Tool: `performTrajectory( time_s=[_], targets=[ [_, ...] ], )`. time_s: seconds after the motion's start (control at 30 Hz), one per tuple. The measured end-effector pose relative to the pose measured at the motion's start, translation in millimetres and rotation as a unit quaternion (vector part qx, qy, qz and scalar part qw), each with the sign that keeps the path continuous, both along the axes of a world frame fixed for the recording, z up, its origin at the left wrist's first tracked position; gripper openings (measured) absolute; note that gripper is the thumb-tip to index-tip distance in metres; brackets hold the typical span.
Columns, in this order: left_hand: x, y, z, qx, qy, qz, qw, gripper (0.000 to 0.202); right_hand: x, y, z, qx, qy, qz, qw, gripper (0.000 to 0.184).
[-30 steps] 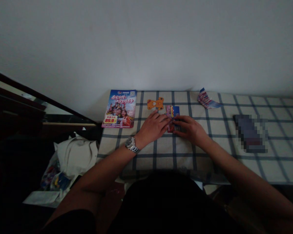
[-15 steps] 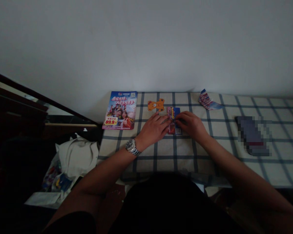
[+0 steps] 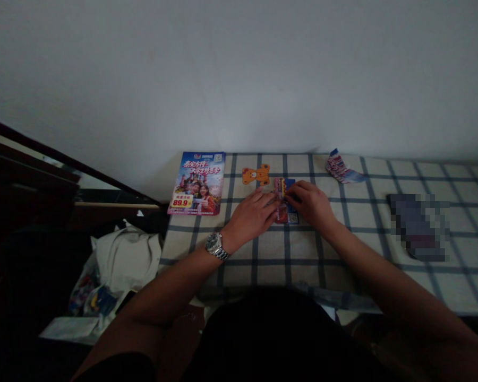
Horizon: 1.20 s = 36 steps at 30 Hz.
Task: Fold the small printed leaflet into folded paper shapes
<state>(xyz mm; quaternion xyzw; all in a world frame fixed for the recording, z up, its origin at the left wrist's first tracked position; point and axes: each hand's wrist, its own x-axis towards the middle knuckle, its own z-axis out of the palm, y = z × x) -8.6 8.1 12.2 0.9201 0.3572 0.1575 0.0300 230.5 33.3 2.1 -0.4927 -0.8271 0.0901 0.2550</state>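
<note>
A small folded paper flyer [image 3: 281, 215], purple-red on its left part and blue with a QR code on its right, lies on the checked cloth [image 3: 239, 268]. My left hand [image 3: 252, 215], with a metal watch [image 3: 215, 245] on its wrist, rests flat with its fingertips on the flyer's left side. From the right, my right hand [image 3: 311, 203] has thumb and fingers pinched together at the blue part; its fingertips partly hide the paper. Just beyond my left fingers sits a brown bear-shaped cutout [image 3: 256, 174].
A larger printed flyer [image 3: 199, 183] lies at the left by the wall [image 3: 239, 79]. Toward the back right is a torn, creased flyer piece [image 3: 342, 168]. Farther right there is a dark pixelated object [image 3: 416, 228]. A white bag [image 3: 127, 254] stands low on the left.
The whole view has shifted slightly, so everything sits a little lower. Both hands stay at the folded flyer; the right fingertips have moved only slightly over it.
</note>
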Motion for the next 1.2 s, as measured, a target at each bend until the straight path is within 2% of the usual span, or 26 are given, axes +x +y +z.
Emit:
performTrajectory(
  time_s=[0.23, 0.5, 0.77, 0.97, 1.2],
  targets=[
    [-1, 1, -0.1, 0.004, -0.004, -0.008, 1.0, 0.035, -3, 11, -0.7, 0.0, -0.022, -0.017, 1.0, 0.01],
    [-2, 1, -1.1, 0.005, -0.015, -0.007, 1.0, 0.033, -11, 31, 9.5, -0.007, -0.041, -0.045, 0.998, 0.016],
    [-1, 1, -0.9, 0.006, -0.022, -0.002, 1.0, 0.033, -16, 48, 11.8, -0.002, -0.081, -0.078, 0.994, 0.017],
    [-2, 1, -3.3, 0.007, -0.021, 0.002, 1.0, 0.034, -14, 45, 14.4, -0.002, -0.057, -0.073, 0.996, 0.017],
    [-2, 0, -1.4, 0.008, -0.019, 0.0, 1.0, 0.034, -5, 35, 9.7, 0.003, -0.005, -0.048, 0.999, 0.014]
  ],
)
